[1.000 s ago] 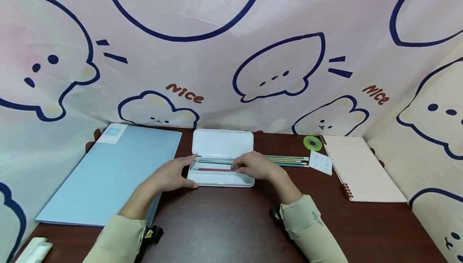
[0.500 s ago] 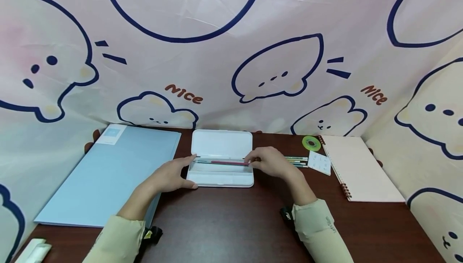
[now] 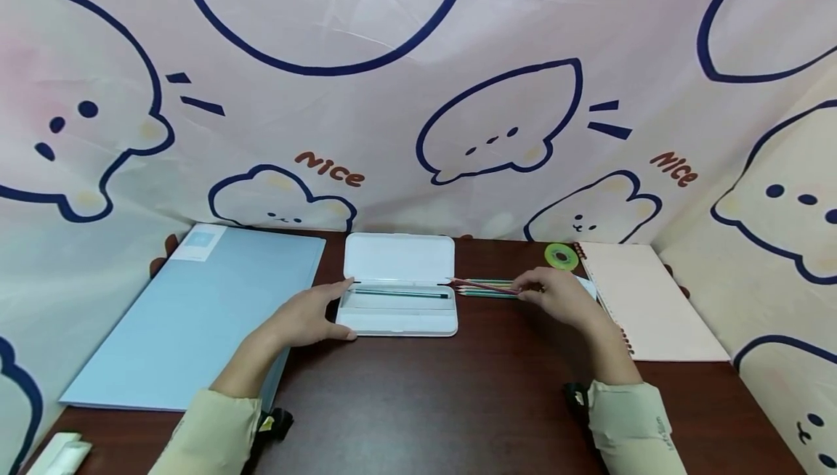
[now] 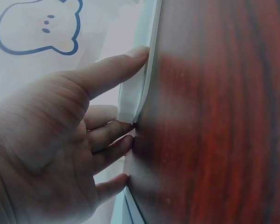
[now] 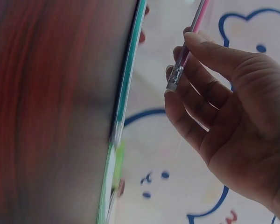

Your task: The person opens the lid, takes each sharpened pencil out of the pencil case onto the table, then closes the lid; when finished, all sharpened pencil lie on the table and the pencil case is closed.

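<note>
Your right-hand grip (image 3: 554, 293): thumb and fingertips pinch slim pink pencil (image 5: 198, 18) near eraser end. Pencil sits just right of open white rectangular case (image 3: 392, 332), over row of slim green and yellow pencils (image 3: 487, 295) on dark brown wood desk (image 3: 425, 402); whether touching them, can't tell. Your left-hand grip (image 3: 309, 317): thumb and fingers spread apart, touching case's left end. Inside case: one slim teal pencil (image 3: 402, 293), lying lengthwise.

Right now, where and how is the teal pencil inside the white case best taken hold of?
Probably pinch the teal pencil near its right end, from above and the front: it lies lengthwise inside the low-walled white case, the open lid is behind, and the left hand holds the case's left end.
</note>
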A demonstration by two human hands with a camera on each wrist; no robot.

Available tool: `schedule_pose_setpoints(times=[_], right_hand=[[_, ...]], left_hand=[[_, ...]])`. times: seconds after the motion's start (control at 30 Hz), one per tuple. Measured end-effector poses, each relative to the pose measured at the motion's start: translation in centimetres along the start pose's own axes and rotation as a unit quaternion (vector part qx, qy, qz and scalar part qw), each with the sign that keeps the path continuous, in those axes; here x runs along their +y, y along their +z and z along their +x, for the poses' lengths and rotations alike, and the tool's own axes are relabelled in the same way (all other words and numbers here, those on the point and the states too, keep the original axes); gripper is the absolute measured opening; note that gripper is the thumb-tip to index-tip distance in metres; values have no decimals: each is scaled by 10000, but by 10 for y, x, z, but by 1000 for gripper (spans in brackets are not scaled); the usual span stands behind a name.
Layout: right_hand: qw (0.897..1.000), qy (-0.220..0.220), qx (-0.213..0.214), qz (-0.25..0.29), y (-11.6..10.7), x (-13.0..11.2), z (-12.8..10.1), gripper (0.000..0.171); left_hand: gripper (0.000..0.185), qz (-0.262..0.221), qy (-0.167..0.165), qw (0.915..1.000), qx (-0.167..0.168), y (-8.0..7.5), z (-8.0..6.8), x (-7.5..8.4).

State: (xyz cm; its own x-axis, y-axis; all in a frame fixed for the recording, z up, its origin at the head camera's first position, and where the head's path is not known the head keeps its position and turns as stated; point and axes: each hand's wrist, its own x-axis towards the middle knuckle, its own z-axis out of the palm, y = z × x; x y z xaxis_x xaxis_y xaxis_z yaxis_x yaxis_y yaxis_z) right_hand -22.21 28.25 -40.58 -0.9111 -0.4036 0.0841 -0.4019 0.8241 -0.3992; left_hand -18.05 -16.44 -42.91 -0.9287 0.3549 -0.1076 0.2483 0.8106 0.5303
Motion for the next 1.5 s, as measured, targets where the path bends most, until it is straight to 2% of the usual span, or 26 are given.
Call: schedule_pose_setpoints(times=[0.23,0.6,1.13,1.5], right_hand=[[9996,265,12,-23,-15,20,-9,13],[9972,706,-214,81,-10,34,-16,9],[9967,714,-338,-193,-9,37,-14,12],[9982,412,-272,-351,-4,31,-12,11]], left_hand=[[101,-58,-13,10000,25,3,0,-1],[98,77,48,10000,-9,0,1,1],[100,18,31,10000,-27,3,3,-3],[101,18,25,10000,-29,2,3,-4]])
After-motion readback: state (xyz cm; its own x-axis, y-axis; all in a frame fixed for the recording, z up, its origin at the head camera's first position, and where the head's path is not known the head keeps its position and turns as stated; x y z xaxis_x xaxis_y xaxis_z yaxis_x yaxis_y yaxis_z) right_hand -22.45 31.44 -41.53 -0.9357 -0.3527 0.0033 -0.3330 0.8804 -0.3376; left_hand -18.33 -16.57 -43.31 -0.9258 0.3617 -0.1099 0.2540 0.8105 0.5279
